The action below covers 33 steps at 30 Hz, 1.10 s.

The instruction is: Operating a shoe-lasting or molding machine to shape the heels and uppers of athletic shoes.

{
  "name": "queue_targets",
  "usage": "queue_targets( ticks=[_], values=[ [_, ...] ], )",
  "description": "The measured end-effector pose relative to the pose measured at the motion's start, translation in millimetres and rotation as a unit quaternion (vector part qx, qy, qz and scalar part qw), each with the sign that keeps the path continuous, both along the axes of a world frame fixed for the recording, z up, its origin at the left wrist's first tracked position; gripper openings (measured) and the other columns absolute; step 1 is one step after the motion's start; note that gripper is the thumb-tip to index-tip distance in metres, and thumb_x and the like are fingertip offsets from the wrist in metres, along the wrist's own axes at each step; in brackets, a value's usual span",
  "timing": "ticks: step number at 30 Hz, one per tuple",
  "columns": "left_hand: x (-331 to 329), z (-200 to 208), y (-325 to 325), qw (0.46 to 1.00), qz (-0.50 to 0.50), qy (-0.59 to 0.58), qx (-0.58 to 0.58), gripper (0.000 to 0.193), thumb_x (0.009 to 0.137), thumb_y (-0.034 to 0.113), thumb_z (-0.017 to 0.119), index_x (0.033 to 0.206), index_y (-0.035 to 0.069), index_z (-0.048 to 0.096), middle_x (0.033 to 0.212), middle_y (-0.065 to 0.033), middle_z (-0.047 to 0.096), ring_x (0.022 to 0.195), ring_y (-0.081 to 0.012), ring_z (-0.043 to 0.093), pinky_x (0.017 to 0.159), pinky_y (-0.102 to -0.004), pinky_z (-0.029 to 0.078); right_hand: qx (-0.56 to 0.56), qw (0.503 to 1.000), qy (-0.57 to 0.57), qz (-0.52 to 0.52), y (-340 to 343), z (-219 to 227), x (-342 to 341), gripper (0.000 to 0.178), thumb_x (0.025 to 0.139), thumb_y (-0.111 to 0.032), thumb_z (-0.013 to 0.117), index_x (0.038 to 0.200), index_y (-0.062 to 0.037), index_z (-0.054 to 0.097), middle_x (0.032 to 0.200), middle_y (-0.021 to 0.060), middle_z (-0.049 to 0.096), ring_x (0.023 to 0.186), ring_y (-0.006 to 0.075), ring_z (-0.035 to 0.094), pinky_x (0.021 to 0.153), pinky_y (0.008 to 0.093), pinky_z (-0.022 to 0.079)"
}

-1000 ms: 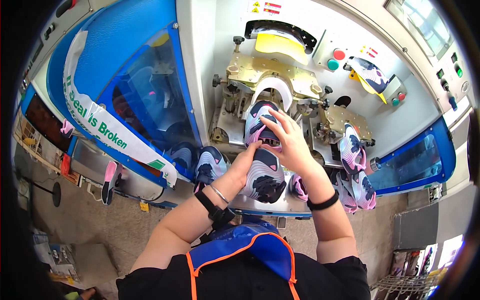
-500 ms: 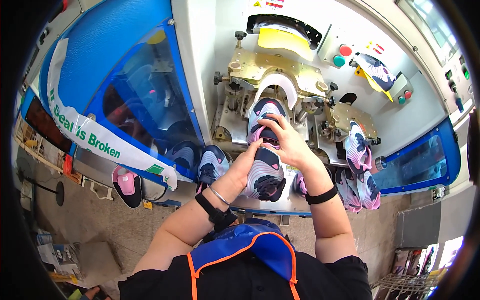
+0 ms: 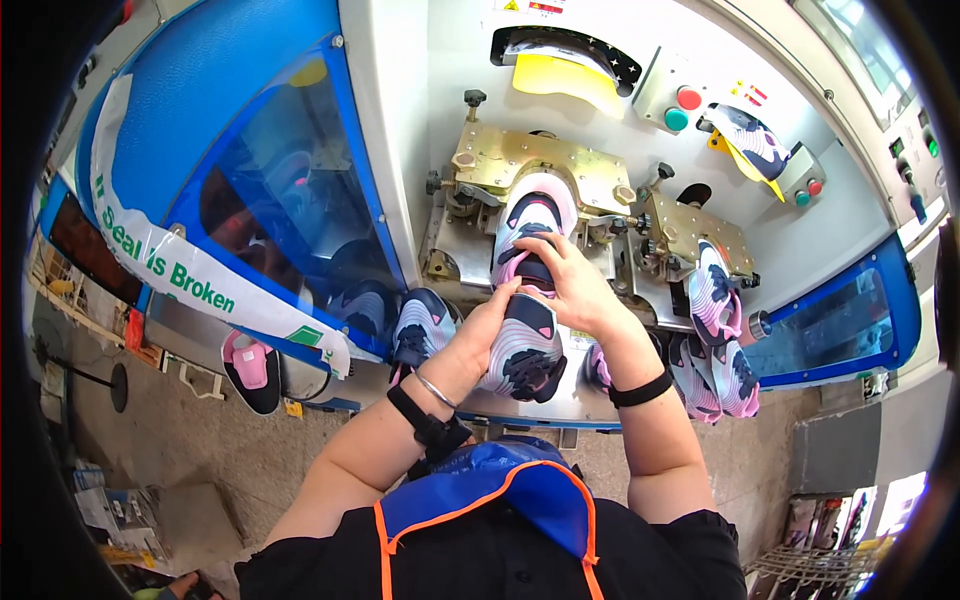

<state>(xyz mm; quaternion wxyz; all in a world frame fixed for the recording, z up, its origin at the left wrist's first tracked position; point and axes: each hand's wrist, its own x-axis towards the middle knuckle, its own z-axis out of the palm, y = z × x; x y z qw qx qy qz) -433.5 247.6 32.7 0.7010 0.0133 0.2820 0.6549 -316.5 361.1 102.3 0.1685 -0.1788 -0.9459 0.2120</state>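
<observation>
- My left hand (image 3: 490,322) is wrapped on the heel end of a sneaker upper (image 3: 525,345), fingers closed over its pink-and-navy back.
- My right hand (image 3: 570,285) grips the same sneaker upper from the right, fingers curled toward the toe end, clamped on it.
- The upper sits in front of the brass clamp fixture (image 3: 520,170) of the machine, its toe touching a 2nd shoe (image 3: 535,215) seated in that fixture.
- Handling guess: light, soft fabric that flexes; sole looks stiffer and probably smooth. Best hold is heel plus mid-side, as now.
- Another upper (image 3: 420,330) lies just left of my left hand on the metal desk (image 3: 560,400).
- 2 more uppers (image 3: 735,375) hang at the right, 1 more (image 3: 712,290) on the 2nd fixture.
- Red and green buttons (image 3: 682,108) above right; yellow pad (image 3: 560,75) at top.
- Blue guard window (image 3: 270,190) at left, a pink-lined shoe (image 3: 250,365) below it.
</observation>
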Motion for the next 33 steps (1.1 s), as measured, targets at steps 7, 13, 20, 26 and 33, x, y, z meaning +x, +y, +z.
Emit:
queue_targets(
  ticks=[7,13,20,26,33],
  values=[
    [1,-17,0,1.0,0.02,0.011,-0.005,0.041,0.097,0.039,0.061,0.117,0.003,0.061,0.096,-0.0097,0.07,0.076,-0.0226,0.071,0.069,-0.0361,0.061,0.018,0.999,0.022,0.018,2,-11,1,0.059,0.082,-0.033,0.073,0.134,-0.012,0.052,0.137,0.0218,0.048,0.126,0.043,0.05,0.105,0.0467,0.044],
    [8,-28,-5,0.993,0.068,0.076,-0.058,0.043,0.094,0.04,0.065,0.111,0.0,0.065,0.096,-0.0119,0.07,0.076,-0.0233,0.072,0.067,-0.0356,0.061,0.046,0.999,-0.001,0.003,0,-22,5,0.063,0.081,-0.039,0.075,0.133,-0.012,0.052,0.145,0.0234,0.042,0.134,0.0449,0.043,0.105,0.0499,0.044],
    [18,-29,-9,0.986,0.1,0.114,-0.076,0.042,0.093,0.041,0.065,0.106,0.001,0.067,0.095,-0.0116,0.07,0.075,-0.023,0.071,0.067,-0.0356,0.06,0.098,0.995,0.0,0.0,-1,-34,10,0.068,0.082,-0.046,0.073,0.136,-0.0132,0.049,0.15,0.0205,0.037,0.138,0.0444,0.039,0.106,0.0495,0.045],
    [16,-52,-9,0.985,0.095,0.134,-0.061,0.043,0.093,0.043,0.064,0.102,0.002,0.068,0.094,-0.0115,0.069,0.077,-0.0222,0.071,0.068,-0.0352,0.06,0.107,0.994,0.015,0.019,-3,-41,10,0.068,0.083,-0.046,0.073,0.135,-0.0081,0.051,0.148,0.0256,0.038,0.141,0.0492,0.032,0.11,0.0502,0.04],
    [27,-24,-22,0.99,0.056,0.111,-0.058,0.055,0.095,0.056,0.059,0.107,0.003,0.065,0.087,-0.0099,0.071,0.072,-0.0214,0.071,0.066,-0.0364,0.06,-0.034,0.985,0.169,0.027,9,-30,34,0.063,0.081,-0.03,0.075,0.136,-0.0085,0.052,0.144,0.0278,0.043,0.134,0.046,0.044,0.107,0.0479,0.041]
  ],
)
